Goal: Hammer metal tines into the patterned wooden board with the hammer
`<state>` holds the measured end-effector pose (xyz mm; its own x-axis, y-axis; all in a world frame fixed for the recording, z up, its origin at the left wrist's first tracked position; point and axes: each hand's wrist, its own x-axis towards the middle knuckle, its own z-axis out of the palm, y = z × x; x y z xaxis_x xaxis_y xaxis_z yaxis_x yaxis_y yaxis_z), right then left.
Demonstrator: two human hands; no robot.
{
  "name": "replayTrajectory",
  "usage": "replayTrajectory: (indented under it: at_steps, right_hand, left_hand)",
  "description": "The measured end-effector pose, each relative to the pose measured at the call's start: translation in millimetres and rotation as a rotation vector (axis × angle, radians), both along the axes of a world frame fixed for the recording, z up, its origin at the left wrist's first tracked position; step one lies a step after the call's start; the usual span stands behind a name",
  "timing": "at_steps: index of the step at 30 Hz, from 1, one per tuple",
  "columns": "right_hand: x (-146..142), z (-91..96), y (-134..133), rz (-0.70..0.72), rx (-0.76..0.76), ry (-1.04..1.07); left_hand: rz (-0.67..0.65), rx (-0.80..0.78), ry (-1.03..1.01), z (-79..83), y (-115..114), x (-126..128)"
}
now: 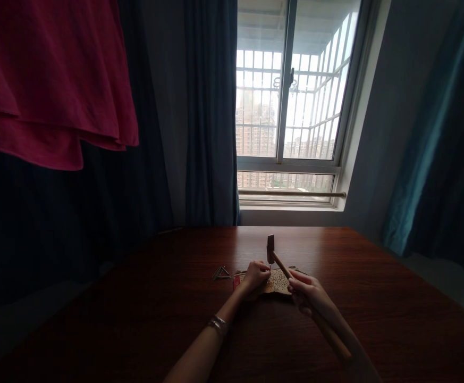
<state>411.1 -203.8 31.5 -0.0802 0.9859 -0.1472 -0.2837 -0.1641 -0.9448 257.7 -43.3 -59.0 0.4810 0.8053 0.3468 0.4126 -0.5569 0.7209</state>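
Note:
My right hand is closed round the wooden handle of a small hammer, whose dark head is raised just above a light wooden board studded with rows of small nails. My left hand rests on the board's left part, fingers pinched together at a thin nail standing under the hammer head. A metal bracelet sits on my left wrist. The board lies flat on the dark wooden table.
A few loose nails lie on the table left of the board. Beyond the table's far edge is a window with dark blue curtains either side. A red cloth hangs at upper left.

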Motion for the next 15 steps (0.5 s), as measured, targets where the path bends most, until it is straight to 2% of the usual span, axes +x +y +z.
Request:
replayTrajectory:
  at_steps: [3, 9, 15]
  right_hand:
    - [-1.1, -0.5, -0.9, -0.011, 0.025, -0.008]
    - [2.1, -5.8, 0.5, -0.018, -0.047, 0.029]
    - [4.2, -4.1, 0.6, -0.007, 0.022, 0.112]
  left_hand:
    - [0.001, -0.002, -0.007, -0.6, 0.0, -0.3]
    - [0.004, -0.009, -0.013, 1.8, -1.6, -0.8]
    - [0.019, 0.030, 0.011, 3.4, -2.2, -1.8]
